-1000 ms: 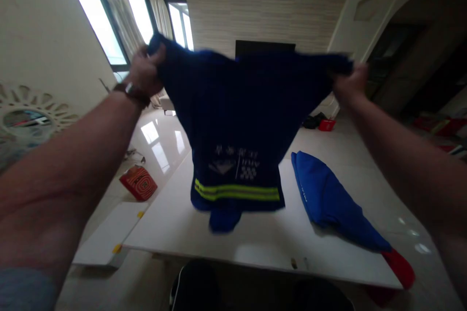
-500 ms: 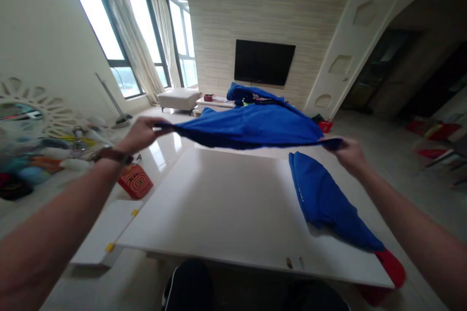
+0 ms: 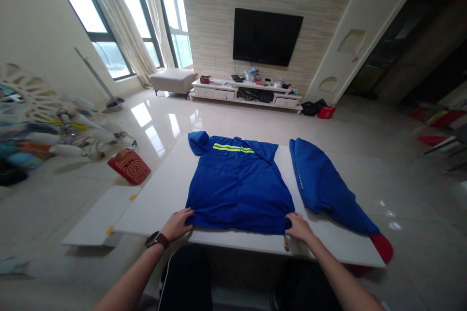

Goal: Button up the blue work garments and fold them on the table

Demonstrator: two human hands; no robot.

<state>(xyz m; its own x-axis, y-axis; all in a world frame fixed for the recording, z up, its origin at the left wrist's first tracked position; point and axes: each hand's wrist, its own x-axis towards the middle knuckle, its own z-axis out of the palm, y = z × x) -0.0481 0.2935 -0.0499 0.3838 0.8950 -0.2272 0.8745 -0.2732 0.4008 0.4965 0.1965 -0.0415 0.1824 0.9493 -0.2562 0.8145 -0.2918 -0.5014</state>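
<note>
A blue work jacket point(image 3: 237, 184) with yellow-green reflective stripes lies spread on the white table point(image 3: 160, 204), its hem toward me. My left hand point(image 3: 178, 223), with a watch on the wrist, pinches the hem's left corner. At the right corner of the hem, my right hand point(image 3: 298, 227) has its fingers closed on the cloth. Another blue garment point(image 3: 324, 184), folded, rests on the table to the right, with small white lettering along its edge.
Left of the table are a lower white board point(image 3: 98, 218) with yellow corner pieces and a red patterned bag point(image 3: 129, 166). A red stool point(image 3: 382, 248) shows under the right corner. Beyond stand a TV cabinet point(image 3: 215, 92) and a pale bench point(image 3: 172, 81).
Both hands have come down and toward me with the jacket. It was stretched in the air between them and now lies flat on the table, stripes showing.
</note>
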